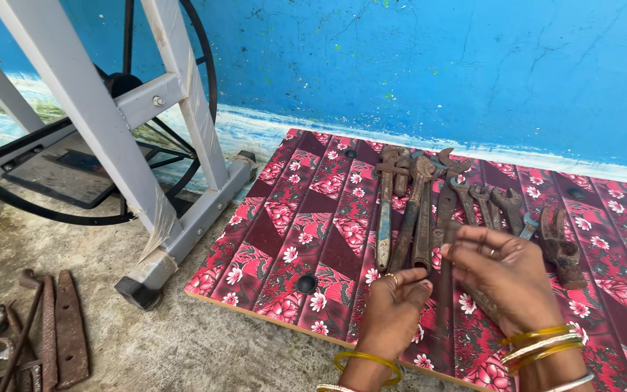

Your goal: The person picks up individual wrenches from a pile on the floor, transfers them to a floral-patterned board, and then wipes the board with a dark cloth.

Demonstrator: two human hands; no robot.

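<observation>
Landmark: a red floral board (306, 218) lying flat on the concrete floor against a blue wall (437, 65); all places below are told from it
Left hand: the left hand (393, 297) is over the board's near edge, fingers drawn together, tips touching the lower end of a long rusty wrench (424, 218); whether it pinches the wrench or only touches it cannot be told
Right hand: the right hand (506, 272) is over the board just right of the left hand, back up, fingers loosely curled and lying on a flat rusty bar (445, 239); a closed grip cannot be made out
Tools on the board: a row of rusty spanners (484, 203) across the middle, handles toward the near edge; a blue-handled tool (384, 225) at the left end of the row; rusty pincers (560, 247) at the right end
Left of the board: a grey metal frame (146, 145) with a black wheel (9, 192), one foot just beside the board's left edge
Far left of the board: loose rusty scrap pieces (45, 334) on the floor, well apart from it
</observation>
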